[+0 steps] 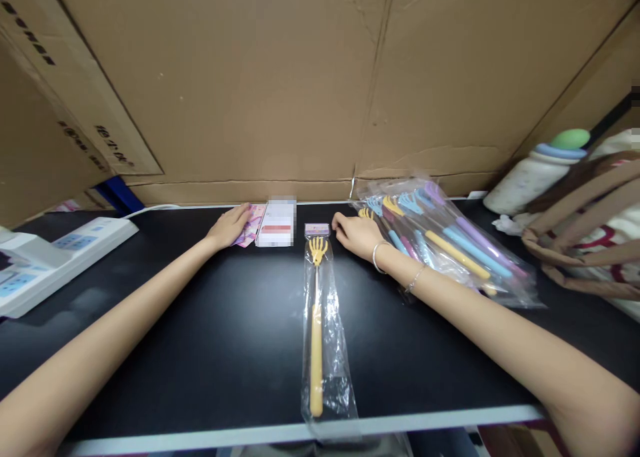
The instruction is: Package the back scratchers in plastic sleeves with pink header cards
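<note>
Bagged yellow back scratcher [317, 327] is mid-way along the tabletop [225, 363], just left of the right hand [359, 233], which is nearer and loosely curled, can't tell if it's pinching anything. Left hand [229, 227] is flat on some pink printed paper [254, 222]. Long axis runs front-to-back, claw [317, 251] toward the cardboard wall [250, 77], handle [317, 370] nearest the front edge.

And there's cardboard [250, 97] walling the back of my worktop [215, 350]; white power strip [90, 235] w/ plug [37, 250] on my L, cable [155, 208] at its far end; over R, white bottle [525, 180] w/ green top [571, 139], nr brown-handled bag [600, 243].
</note>
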`<action>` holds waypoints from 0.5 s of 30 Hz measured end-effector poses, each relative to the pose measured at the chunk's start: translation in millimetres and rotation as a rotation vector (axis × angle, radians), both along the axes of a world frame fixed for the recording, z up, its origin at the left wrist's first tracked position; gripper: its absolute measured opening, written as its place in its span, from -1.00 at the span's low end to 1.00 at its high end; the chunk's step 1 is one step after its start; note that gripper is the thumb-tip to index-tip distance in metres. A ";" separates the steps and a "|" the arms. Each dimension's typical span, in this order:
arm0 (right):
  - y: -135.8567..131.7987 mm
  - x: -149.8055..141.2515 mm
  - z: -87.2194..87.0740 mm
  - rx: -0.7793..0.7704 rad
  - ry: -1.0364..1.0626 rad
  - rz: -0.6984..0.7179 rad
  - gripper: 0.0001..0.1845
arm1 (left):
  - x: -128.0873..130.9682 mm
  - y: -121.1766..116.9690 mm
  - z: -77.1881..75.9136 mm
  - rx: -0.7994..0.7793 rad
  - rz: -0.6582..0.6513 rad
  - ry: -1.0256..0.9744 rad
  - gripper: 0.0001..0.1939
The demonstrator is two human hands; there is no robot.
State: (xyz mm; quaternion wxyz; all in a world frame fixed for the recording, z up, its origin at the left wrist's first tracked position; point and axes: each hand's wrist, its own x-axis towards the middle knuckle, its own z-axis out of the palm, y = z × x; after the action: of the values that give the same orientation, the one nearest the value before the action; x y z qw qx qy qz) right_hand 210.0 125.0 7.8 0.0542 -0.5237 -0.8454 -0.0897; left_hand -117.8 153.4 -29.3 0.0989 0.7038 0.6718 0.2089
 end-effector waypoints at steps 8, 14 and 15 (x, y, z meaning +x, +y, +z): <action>1.7 0.6 0.2 -0.008 0.015 0.019 -0.77 | -1.1 2.7 8.7 0.055 0.015 -0.331 -0.39; 1.4 0.0 -0.6 -0.003 0.005 0.023 -0.76 | -33.7 -6.1 11.8 -0.031 -0.125 -0.234 -0.28; 1.3 -0.1 -0.4 0.002 0.003 0.023 -0.76 | -36.6 -9.7 12.4 -0.063 -0.179 -0.163 -0.23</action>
State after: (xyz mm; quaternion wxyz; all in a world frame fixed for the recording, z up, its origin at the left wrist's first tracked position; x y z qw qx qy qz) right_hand 209.9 126.3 7.3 0.0569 -0.5139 -0.8513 -0.0891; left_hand -154.3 143.8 -17.0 0.1935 0.7383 0.6021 0.2345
